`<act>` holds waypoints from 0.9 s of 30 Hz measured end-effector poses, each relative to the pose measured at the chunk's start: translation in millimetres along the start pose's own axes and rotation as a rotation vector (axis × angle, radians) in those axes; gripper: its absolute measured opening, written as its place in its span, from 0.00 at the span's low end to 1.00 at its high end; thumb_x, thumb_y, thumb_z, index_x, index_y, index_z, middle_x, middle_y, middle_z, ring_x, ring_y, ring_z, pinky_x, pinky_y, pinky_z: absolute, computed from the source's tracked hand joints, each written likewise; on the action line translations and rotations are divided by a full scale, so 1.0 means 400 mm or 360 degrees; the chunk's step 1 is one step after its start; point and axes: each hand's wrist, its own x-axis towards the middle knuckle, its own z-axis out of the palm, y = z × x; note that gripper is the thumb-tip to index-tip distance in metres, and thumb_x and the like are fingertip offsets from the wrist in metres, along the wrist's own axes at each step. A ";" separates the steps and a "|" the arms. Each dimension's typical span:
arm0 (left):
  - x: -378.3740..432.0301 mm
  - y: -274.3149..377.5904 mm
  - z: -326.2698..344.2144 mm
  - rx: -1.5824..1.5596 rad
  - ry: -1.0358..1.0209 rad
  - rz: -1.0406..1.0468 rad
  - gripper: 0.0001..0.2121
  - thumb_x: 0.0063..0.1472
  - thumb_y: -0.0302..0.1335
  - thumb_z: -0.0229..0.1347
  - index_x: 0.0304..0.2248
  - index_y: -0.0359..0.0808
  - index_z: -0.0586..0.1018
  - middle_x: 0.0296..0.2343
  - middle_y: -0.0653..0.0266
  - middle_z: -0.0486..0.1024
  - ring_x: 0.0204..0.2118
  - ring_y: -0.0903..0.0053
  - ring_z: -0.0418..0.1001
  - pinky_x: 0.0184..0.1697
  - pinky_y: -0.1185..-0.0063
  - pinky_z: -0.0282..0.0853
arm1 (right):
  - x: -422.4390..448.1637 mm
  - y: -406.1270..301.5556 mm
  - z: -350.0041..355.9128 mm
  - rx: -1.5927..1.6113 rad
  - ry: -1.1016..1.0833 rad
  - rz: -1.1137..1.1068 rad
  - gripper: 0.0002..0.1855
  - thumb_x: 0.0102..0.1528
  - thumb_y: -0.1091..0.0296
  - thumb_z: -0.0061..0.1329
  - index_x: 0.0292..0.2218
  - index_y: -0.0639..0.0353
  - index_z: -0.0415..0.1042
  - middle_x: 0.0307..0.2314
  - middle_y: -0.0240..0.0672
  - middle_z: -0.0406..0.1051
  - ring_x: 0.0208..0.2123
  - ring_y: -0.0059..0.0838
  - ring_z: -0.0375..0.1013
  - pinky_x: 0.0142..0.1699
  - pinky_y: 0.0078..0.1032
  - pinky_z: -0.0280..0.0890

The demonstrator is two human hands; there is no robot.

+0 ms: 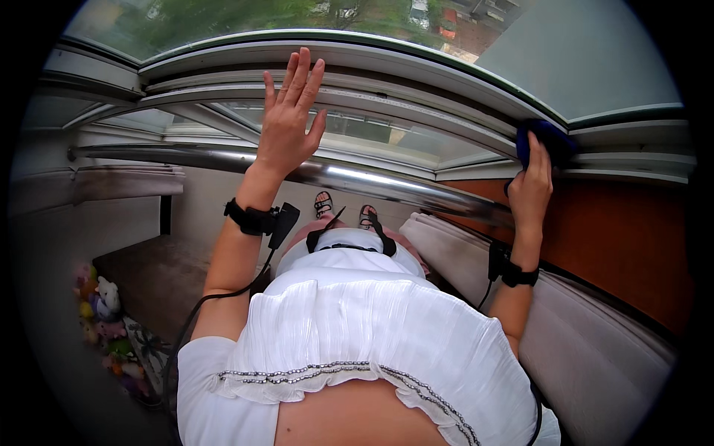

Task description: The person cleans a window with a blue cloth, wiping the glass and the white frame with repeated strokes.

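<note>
My right hand (532,178) presses a dark blue cloth (549,142) onto the right part of the window's sliding track (413,103), beside the frame corner. Part of the cloth lies hidden under my fingers. Raised over the left half of the track is my left hand (293,120), empty, its fingers spread and its back towards me. Whether its fingertips touch the white window frame (385,61) cannot be told. Below both hands a polished metal rail (357,177) runs across in front of the window.
A folded pale curtain (591,334) hangs at the right, before an orange-brown panel (619,240). Another folded curtain (128,181) is at the left. Plush toys (106,306) sit near a brown surface (162,279). Cables (206,298) run from straps on my wrists.
</note>
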 end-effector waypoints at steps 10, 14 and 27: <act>-0.046 -0.032 0.022 0.0088 0.0036 -0.0192 0.40 0.57 0.25 0.56 0.66 0.44 0.51 0.67 0.61 0.43 0.69 0.67 0.41 0.68 0.56 0.33 | 0.046 -0.205 0.143 0.0218 -0.0037 -0.0455 0.40 0.45 0.88 0.43 0.60 0.53 0.62 0.50 0.46 0.67 0.51 0.51 0.68 0.59 0.45 0.61; -0.055 -0.042 0.025 0.0131 0.0053 -0.0203 0.40 0.57 0.25 0.56 0.66 0.43 0.51 0.67 0.61 0.43 0.69 0.67 0.42 0.68 0.56 0.34 | 0.062 -0.251 0.188 0.0287 0.0024 -0.0577 0.39 0.45 0.87 0.43 0.59 0.54 0.63 0.50 0.47 0.67 0.52 0.50 0.67 0.60 0.48 0.58; -0.016 -0.008 0.002 0.0143 -0.0067 -0.0116 0.40 0.57 0.24 0.56 0.66 0.43 0.52 0.67 0.62 0.44 0.69 0.68 0.42 0.69 0.56 0.35 | 0.115 -0.327 0.235 0.0576 0.0039 -0.0698 0.39 0.44 0.87 0.44 0.59 0.56 0.63 0.48 0.49 0.69 0.51 0.49 0.69 0.60 0.48 0.58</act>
